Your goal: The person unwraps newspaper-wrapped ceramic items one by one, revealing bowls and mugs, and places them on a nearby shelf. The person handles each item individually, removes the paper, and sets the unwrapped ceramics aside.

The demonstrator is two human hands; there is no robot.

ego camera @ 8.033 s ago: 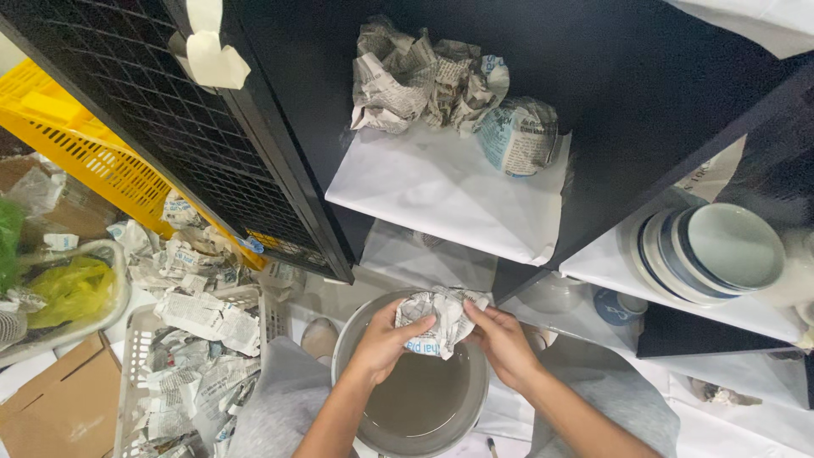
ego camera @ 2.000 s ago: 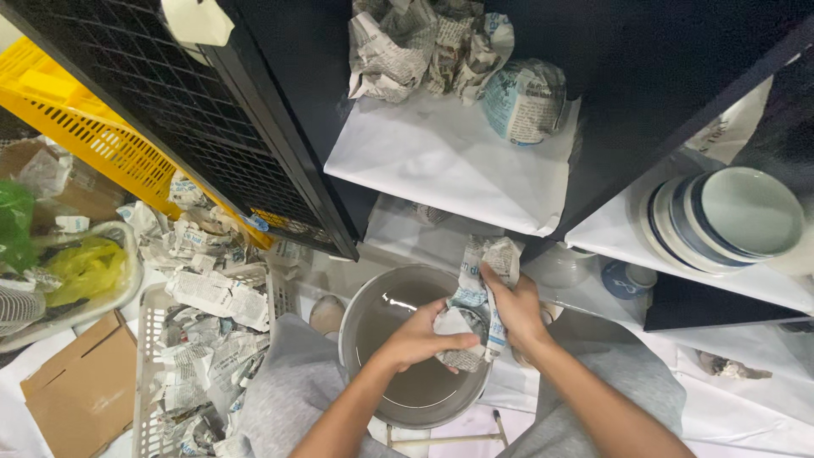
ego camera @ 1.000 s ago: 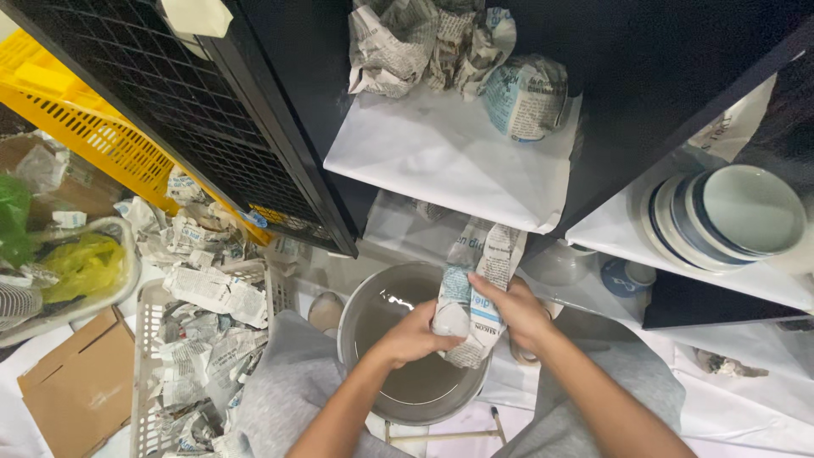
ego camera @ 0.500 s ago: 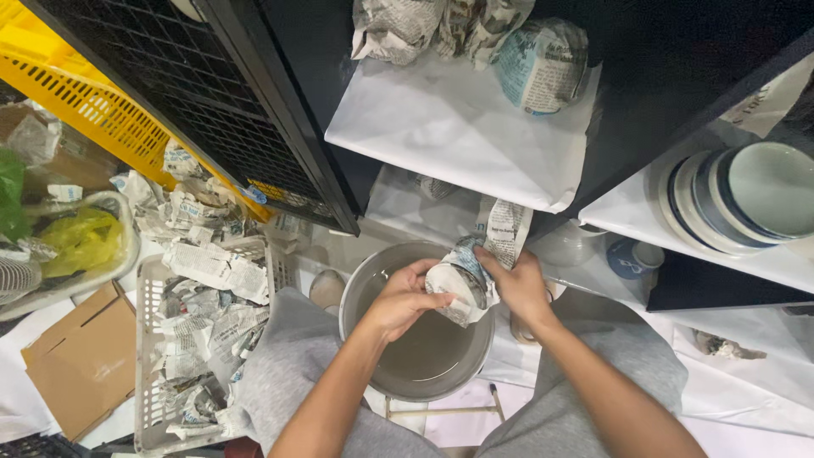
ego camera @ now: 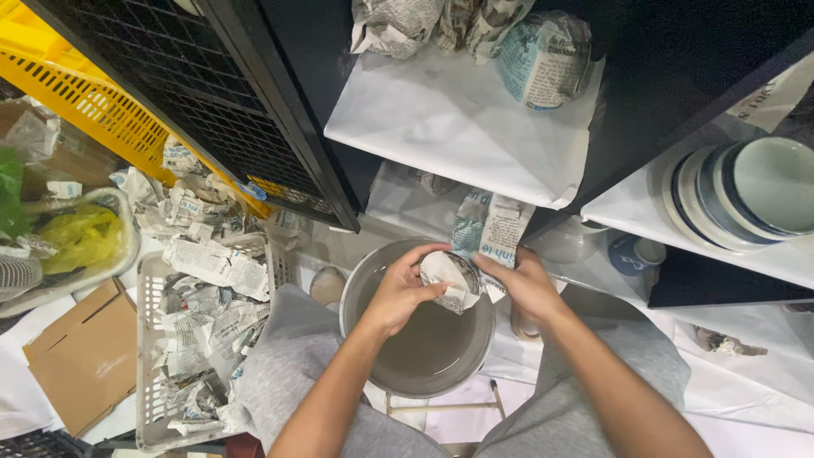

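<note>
My left hand [ego camera: 400, 293] and my right hand [ego camera: 524, 284] together grip a small round cup [ego camera: 449, 276] half wrapped in newspaper. A long strip of that newspaper [ego camera: 493, 225] stands up behind the cup, against my right hand. Both hands hover over a large grey bowl [ego camera: 424, 348] resting between my knees in grey trousers. The cup's body is mostly hidden by paper and fingers.
White-lined shelf [ego camera: 441, 119] above holds newspaper-wrapped bundles [ego camera: 543, 55]. Stacked bowls [ego camera: 746, 191] sit on a shelf at right, a small blue cup [ego camera: 632, 254] below. White basket of crumpled newspaper [ego camera: 199, 322], cardboard box [ego camera: 80, 356], yellow crate [ego camera: 76, 93] at left.
The paper bundle has been peeled open over the bowl, the strip now loose above the cup. My hands stayed over the bowl and the view shifted slightly downward.
</note>
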